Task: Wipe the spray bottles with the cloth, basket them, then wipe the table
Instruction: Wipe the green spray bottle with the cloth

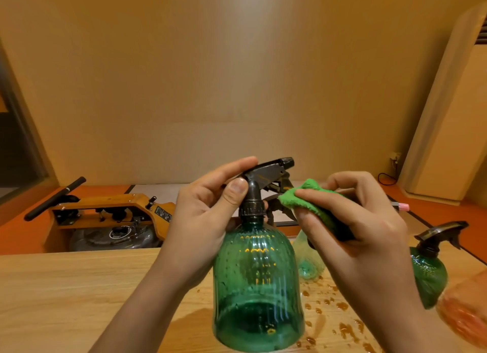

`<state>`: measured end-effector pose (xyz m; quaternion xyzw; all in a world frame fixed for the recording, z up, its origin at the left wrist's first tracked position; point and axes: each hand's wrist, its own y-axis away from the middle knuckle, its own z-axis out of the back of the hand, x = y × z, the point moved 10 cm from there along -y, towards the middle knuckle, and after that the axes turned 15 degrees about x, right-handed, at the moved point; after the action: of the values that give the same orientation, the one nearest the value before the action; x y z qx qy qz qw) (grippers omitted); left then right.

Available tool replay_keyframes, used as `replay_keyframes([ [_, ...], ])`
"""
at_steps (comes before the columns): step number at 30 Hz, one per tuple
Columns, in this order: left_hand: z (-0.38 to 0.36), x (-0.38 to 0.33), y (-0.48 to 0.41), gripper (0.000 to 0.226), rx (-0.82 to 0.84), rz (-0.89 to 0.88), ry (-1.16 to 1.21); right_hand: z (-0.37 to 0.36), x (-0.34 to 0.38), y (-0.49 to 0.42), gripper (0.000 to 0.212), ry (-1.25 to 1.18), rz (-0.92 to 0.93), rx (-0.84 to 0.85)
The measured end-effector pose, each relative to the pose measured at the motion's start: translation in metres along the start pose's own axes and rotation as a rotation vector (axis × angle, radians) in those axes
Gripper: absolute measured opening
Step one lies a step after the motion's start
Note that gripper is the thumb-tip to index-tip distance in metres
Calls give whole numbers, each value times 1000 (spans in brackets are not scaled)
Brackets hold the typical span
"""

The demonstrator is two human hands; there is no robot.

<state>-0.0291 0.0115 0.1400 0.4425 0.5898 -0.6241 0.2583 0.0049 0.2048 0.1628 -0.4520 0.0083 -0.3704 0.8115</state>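
Left hand grips the upright green spray bottle at its neck above the wet surface; right hand pinches the cloth at the trigger, which should be wiped thoroughly, bottle steadied.

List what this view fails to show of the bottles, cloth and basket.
Head view:
- held spray bottle: trigger mostly covered by green cloth and right hand.
- pale bottle: mostly hidden behind the right hand.
- orange thing, right edge: blurred, cut off; basket or not, unclear.
- second spray bottle: base hidden by that blur.
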Motion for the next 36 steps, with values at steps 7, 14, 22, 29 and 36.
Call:
replay_keyframes([
  [7,-3,5,-3,30,17,6,-18,-1,-3,-2,23,16,-8,6],
  [14,13,-1,-2,29,-42,-16,10,-1,-9,1,29,-2,-17,4],
  [22,-13,9,-2,38,151,14,-4,1,1,-12,26,-7,14,-12],
  [29,-20,2,-1,42,209,-30,-4,6,-1,-25,21,-181,-7,-18],
  [36,-17,3,0,36,149,-54,10,3,10,-17,23,-129,17,55],
])
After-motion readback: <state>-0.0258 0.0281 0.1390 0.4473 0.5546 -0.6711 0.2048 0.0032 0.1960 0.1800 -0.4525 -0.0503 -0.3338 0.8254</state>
